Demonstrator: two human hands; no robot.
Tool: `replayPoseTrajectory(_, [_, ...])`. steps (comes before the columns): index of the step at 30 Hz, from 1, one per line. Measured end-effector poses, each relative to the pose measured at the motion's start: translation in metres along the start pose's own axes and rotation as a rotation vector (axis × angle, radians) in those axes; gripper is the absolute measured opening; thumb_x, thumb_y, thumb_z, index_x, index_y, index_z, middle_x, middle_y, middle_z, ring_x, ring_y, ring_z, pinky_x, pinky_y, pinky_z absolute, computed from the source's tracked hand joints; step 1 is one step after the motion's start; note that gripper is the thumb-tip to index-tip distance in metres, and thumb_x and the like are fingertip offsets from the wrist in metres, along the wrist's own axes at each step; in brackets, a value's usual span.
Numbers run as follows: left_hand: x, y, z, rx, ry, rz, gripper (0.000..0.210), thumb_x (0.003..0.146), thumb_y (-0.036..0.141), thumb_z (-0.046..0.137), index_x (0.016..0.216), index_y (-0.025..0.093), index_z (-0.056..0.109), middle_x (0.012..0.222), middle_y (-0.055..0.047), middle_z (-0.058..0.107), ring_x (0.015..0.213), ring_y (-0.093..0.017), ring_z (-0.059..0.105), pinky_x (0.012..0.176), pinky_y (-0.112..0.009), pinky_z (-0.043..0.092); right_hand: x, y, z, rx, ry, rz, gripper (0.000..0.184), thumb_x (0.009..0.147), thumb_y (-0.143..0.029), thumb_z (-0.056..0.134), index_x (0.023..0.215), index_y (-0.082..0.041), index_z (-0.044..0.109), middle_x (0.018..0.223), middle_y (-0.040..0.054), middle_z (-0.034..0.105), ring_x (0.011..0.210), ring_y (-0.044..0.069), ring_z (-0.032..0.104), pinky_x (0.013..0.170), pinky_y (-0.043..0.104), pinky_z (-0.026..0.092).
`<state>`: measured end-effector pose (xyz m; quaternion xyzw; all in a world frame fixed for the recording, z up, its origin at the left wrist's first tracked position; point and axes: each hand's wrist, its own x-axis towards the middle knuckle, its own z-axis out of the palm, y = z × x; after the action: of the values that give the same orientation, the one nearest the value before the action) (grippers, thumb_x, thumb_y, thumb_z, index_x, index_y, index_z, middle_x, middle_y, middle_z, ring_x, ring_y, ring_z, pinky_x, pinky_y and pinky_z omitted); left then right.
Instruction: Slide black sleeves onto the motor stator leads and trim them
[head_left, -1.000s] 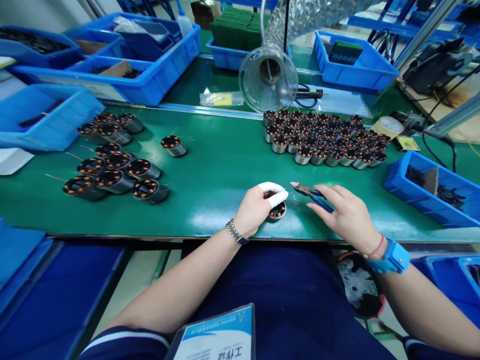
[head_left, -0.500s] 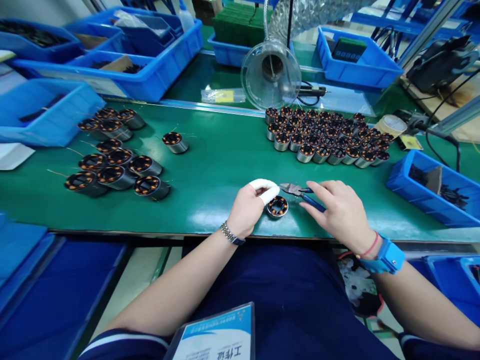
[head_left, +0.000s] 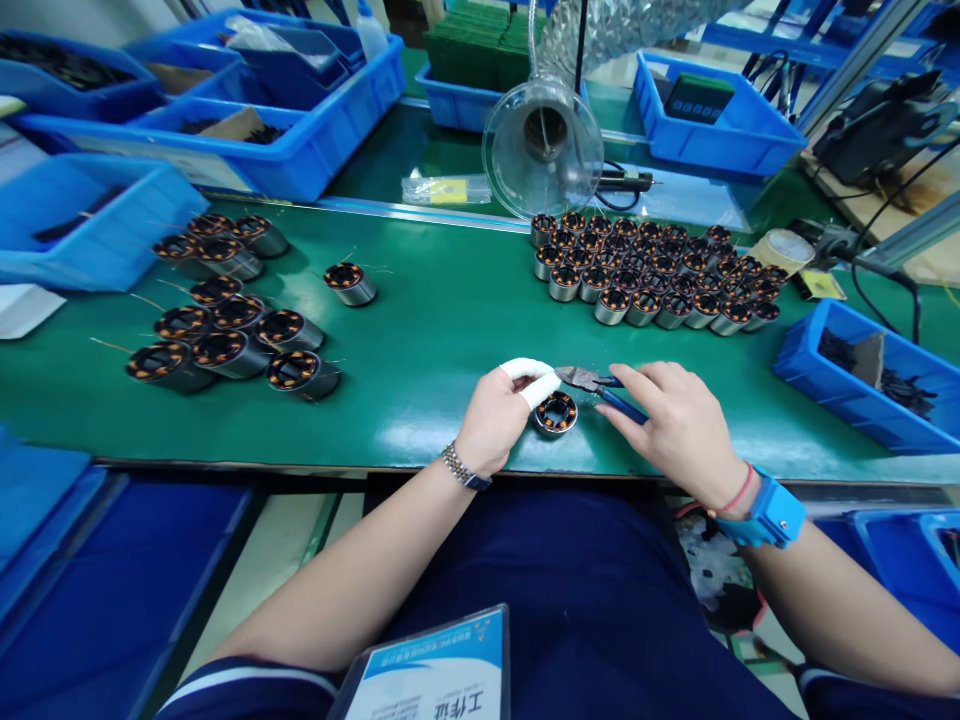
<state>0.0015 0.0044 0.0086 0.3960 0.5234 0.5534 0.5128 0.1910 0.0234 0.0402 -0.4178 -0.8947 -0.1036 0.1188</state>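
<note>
My right hand (head_left: 679,420) grips blue-handled pliers (head_left: 581,378), their metal jaws pointing left and meeting the fingertips of my left hand (head_left: 499,415). White finger cots cover the thumb and forefinger of that left hand, which are pinched together; whatever they hold is too small to make out. Just below the pinch, a motor stator (head_left: 556,414) with copper windings and a metal rim stands upright on the green mat (head_left: 442,330). Part of its upper left edge is hidden by the left fingers.
A packed group of stators (head_left: 660,270) stands at the back right. More stators with loose wire ends (head_left: 232,350) cluster on the left, and a single stator (head_left: 350,285) stands apart. A clear fume hood (head_left: 517,150) hangs behind. A blue bin (head_left: 847,400) holds black parts at the right.
The pliers have shifted slightly left, so their tips are closer to my left fingertips. My right hand moved with them; the left hand and the stator stay almost in place.
</note>
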Motion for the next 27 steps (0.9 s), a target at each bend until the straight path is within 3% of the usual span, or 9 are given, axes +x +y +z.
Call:
replayPoseTrajectory(8, [0.000,0.001,0.002,0.027,-0.002,0.009,0.007,0.069,0.021,0.064,0.071,0.015,0.062,0.075,-0.001,0.062,0.073,-0.013,0.056,0.072,-0.026,0.043,-0.001,0.000,0.000,0.041,0.059,-0.003,0.041,0.085,-0.046,0.043,0.109,-0.015,0.056,0.087,0.0082,0.059,0.079,0.019,0.051,0.066,0.029,0.036])
replayPoseTrajectory(11, [-0.007,0.002,-0.001,-0.008,-0.024,-0.032,0.022,0.065,0.020,0.068,0.085,0.015,0.061,0.085,-0.003,0.063,0.081,-0.014,0.058,0.079,-0.028,0.044,-0.004,0.008,-0.003,0.038,0.103,0.051,0.041,0.084,-0.046,0.045,0.110,-0.016,0.055,0.091,0.0094,0.058,0.080,0.020,0.051,0.066,0.030,0.036])
replayPoseTrajectory(14, [-0.016,0.002,-0.008,-0.045,0.002,-0.063,0.032,0.062,0.018,0.071,0.091,0.016,0.058,0.089,-0.003,0.063,0.084,-0.014,0.058,0.081,-0.029,0.044,-0.009,0.019,-0.005,-0.023,0.039,0.093,0.042,0.082,-0.047,0.048,0.110,-0.017,0.055,0.090,0.0104,0.058,0.080,0.021,0.050,0.064,0.031,0.035])
replayPoseTrajectory(20, [-0.020,0.002,-0.016,-0.022,0.023,-0.043,0.010,0.067,0.022,0.068,0.074,0.017,0.062,0.075,0.000,0.062,0.072,-0.013,0.056,0.071,-0.026,0.044,-0.011,0.015,-0.004,0.027,0.007,0.048,0.044,0.083,-0.048,0.046,0.113,-0.017,0.055,0.092,0.0105,0.058,0.083,0.022,0.050,0.065,0.032,0.035])
replayPoseTrajectory(27, [-0.017,0.003,-0.011,-0.011,-0.002,-0.040,0.007,0.068,0.024,0.066,0.069,0.017,0.064,0.072,0.001,0.062,0.068,-0.012,0.054,0.066,-0.024,0.042,-0.005,-0.006,-0.004,0.054,-0.006,-0.052,0.043,0.085,-0.046,0.043,0.115,-0.017,0.053,0.093,0.0101,0.057,0.085,0.022,0.047,0.068,0.033,0.034])
